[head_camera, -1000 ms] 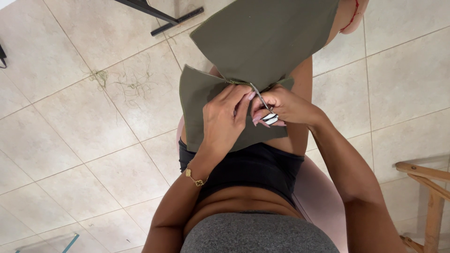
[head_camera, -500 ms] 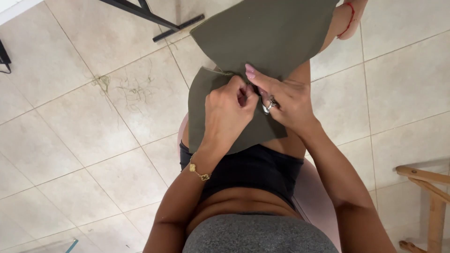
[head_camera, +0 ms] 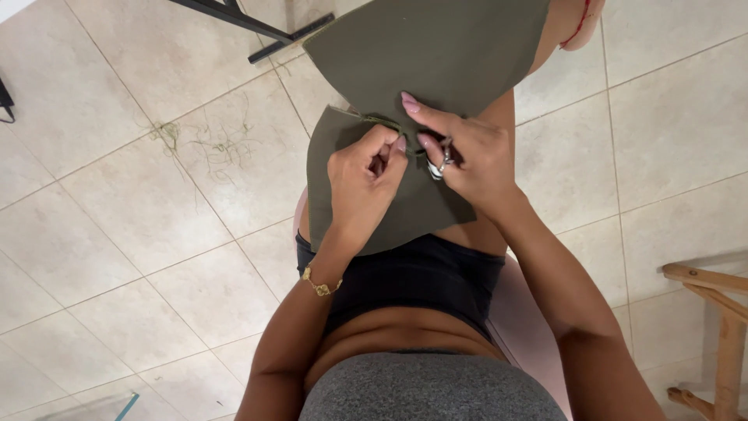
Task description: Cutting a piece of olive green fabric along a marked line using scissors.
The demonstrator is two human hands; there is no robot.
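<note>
both hands pinched on olive fabric over the lap

the left hand (head_camera: 365,183) is curled into a loose fist, its fingers (head_camera: 387,148) drawn together and clamped on a fold of the olive-green fabric (head_camera: 425,62) where a seam line runs across it. the wrist bends downward, and a gold bracelet (head_camera: 318,283) sits on the forearm below it. the right hand (head_camera: 467,156) lies just beside the left, nearly touching it; its forefinger stretches flat along the cloth while the other fingers close around a small silver metal tool (head_camera: 438,165), whose exact kind cannot be told. the right forearm comes in from the lower right. the fabric rests across the person's lap and thigh, the upper piece spreading toward the top of the view and a lower piece hanging under the hands. beige floor tiles (head_camera: 117,210) lie below, scattered with thin thread scraps (head_camera: 214,140). a wooden stool (head_camera: 713,312) stands at the right edge.
</note>
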